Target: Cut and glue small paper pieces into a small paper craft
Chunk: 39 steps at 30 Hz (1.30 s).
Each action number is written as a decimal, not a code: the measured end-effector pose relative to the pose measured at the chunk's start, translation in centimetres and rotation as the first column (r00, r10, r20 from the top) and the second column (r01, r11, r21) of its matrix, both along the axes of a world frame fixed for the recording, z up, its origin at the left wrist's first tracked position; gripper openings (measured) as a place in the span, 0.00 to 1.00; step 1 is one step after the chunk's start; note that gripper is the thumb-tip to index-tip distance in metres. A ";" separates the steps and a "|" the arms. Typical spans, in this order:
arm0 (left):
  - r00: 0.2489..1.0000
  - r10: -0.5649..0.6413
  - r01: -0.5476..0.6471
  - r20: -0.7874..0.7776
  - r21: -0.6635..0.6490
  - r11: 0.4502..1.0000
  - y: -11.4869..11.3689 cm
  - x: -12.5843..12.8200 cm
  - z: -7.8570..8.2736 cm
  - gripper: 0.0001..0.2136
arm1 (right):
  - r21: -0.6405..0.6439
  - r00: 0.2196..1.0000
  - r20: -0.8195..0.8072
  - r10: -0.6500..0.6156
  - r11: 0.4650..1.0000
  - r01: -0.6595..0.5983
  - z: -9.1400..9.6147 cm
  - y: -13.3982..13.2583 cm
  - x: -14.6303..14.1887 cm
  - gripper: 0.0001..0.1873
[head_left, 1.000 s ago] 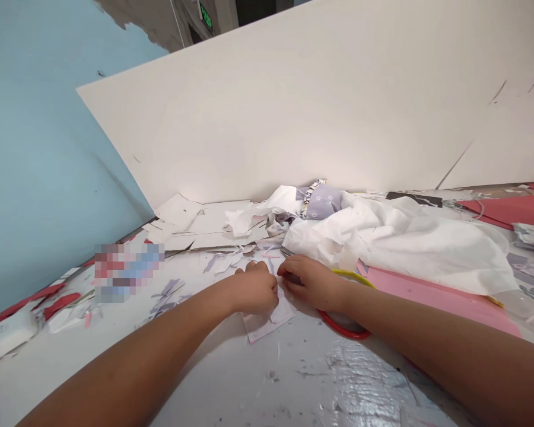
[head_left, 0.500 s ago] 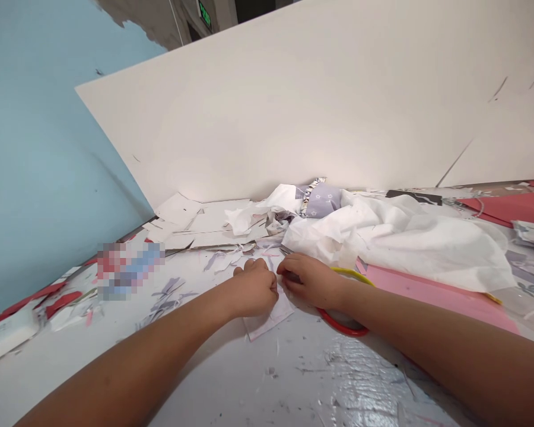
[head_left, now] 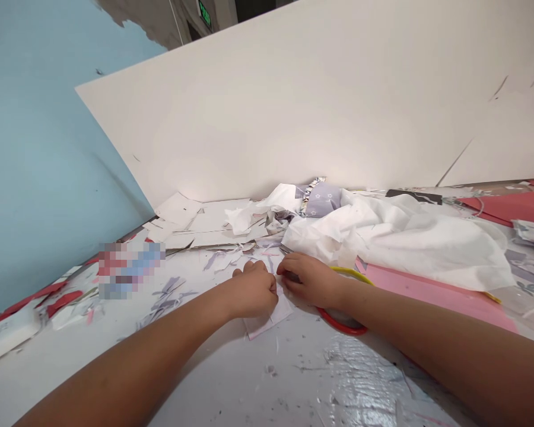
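My left hand (head_left: 254, 290) is closed, knuckles up, over a pale lilac piece of folded paper or thin cloth (head_left: 269, 325) that lies flat on the table. Its fingertips are mostly hidden from me. Close beside it on the right, my right hand (head_left: 310, 282) has its fingers curled around a pair of scissors, with fingertips at the edge of the pale piece. One yellow handle loop (head_left: 352, 272) and one red handle loop (head_left: 343, 325) stick out on either side of my right wrist. A bit of metal shows above the index finger; the rest is covered.
Crumpled white cloth (head_left: 409, 237) and a lilac patterned bundle (head_left: 323, 200) lie behind my hands. Pink sheet (head_left: 427, 292) sits right, red sheets (head_left: 516, 206) farther right. Cardboard pieces (head_left: 218, 222) lean toward the white board (head_left: 293, 107). Lilac scraps (head_left: 171, 296) litter the left.
Hardly anything differs. My left hand has shifted very slightly, and both hands stay over the pale lilac piece.
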<state>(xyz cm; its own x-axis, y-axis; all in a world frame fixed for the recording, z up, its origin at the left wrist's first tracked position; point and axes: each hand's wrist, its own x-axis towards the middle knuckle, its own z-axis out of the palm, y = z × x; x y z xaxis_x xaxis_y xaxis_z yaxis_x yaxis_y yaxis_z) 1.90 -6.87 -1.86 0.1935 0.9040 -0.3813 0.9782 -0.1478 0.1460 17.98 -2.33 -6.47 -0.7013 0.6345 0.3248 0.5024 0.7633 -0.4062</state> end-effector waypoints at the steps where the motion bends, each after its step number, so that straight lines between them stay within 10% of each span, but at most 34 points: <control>1: 1.000 -0.003 0.003 0.001 0.007 1.000 0.0 0.0 0.0 0.08 | 0.000 1.000 0.000 0.001 1.000 -0.001 0.0 0.0 0.0 0.09; 39: 0.998 -0.061 0.055 0.019 0.251 0.966 -0.6 0.2 -1.1 0.06 | 0.001 0.999 0.032 0.017 1.000 -0.017 -0.1 0.1 0.0 0.08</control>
